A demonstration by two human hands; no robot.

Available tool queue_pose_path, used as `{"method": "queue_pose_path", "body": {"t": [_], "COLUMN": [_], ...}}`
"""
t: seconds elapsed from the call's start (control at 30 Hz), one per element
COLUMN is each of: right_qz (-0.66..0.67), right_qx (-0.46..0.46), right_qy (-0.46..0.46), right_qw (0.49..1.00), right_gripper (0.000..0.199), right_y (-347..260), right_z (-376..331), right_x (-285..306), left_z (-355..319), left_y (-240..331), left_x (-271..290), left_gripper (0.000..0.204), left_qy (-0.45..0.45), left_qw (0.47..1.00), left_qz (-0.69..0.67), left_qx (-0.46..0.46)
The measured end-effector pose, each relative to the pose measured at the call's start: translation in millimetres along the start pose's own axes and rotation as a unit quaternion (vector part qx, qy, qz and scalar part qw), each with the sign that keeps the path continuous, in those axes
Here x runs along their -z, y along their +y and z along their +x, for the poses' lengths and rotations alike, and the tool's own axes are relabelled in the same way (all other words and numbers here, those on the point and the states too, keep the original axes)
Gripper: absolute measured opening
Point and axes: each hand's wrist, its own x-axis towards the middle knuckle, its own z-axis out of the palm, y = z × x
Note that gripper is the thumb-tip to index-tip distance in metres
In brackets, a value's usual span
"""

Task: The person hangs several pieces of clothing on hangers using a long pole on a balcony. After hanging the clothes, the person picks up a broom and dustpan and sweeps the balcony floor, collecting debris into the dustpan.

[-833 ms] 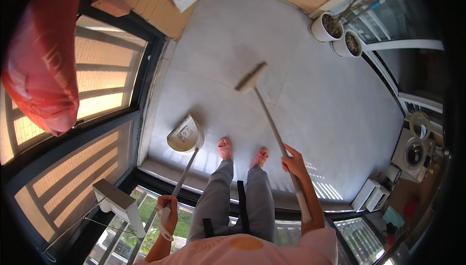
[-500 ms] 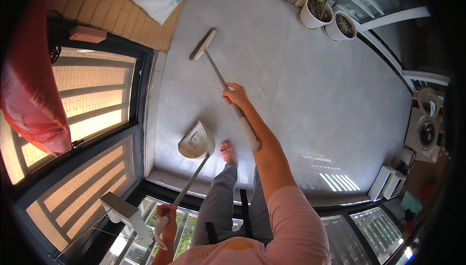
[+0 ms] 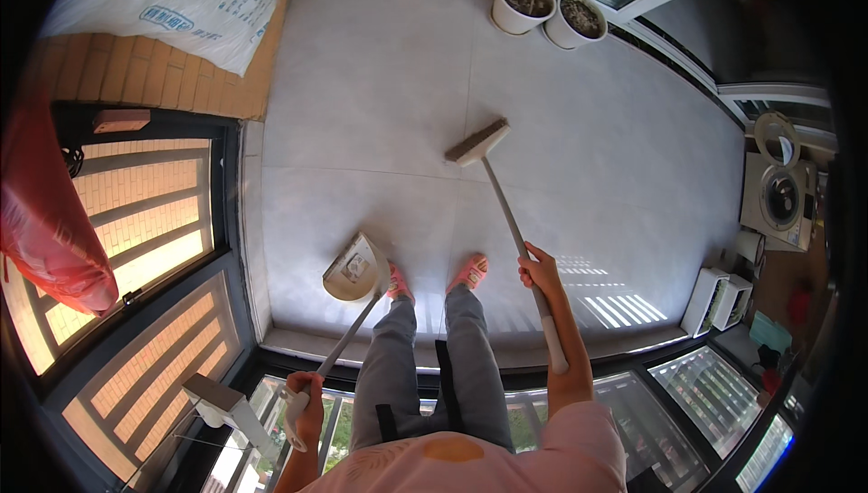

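Observation:
My right hand (image 3: 540, 269) is wrapped round the long grey handle of a broom (image 3: 484, 142), whose pale head with dark bristles rests on the grey tiled floor ahead of me. The handle's thicker end lies along my right forearm. In my left hand (image 3: 307, 394) is the light grip of a long-handled dustpan (image 3: 354, 269). Its cream pan sits on the floor just left of my feet, beside my pink slippers (image 3: 470, 274), with a label showing inside. The broom head is well apart from the pan.
Two white plant pots (image 3: 524, 3) stand by the glass door at the far right. A front-loading washing machine (image 3: 779, 197) and white racks (image 3: 705, 301) line the right side. A large white sack (image 3: 199, 5) lies far left, and a red bag (image 3: 59, 213) hangs near the left window.
The broom has swung right and nearer to me, its head now around mid-floor. My right arm has drawn back, and my right foot now shows. The dustpan stays by my left foot.

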Motion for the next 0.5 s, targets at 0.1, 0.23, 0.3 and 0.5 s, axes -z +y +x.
{"method": "queue_pose_path", "body": {"t": [0.1,0.23,0.3,0.5], "right_qz": [-0.034,-0.073,-0.145,-0.358], "right_qx": [0.019,0.076,0.070,0.073], "right_qy": [-0.027,-0.181,-0.211,-0.160], "right_qw": [0.999,0.978,0.964,0.917], "right_gripper": [0.053,0.053,0.053,0.051], "right_y": [-2,25,29,-7], "right_z": [-39,-13,6,5], "right_x": [5,-31,-64,-60], "left_z": [-7,-16,-14,-27], "left_y": [3,10,17,24], "left_x": [-6,-23,-32,-41], "left_gripper": [0.014,0.014,0.013,0.012], "left_qy": [-0.015,-0.028,-0.025,-0.007], "left_qw": [1.000,0.999,0.998,0.995], "left_qz": [0.008,0.023,0.041,0.083], "left_qx": [-0.022,-0.032,-0.031,-0.051]}}
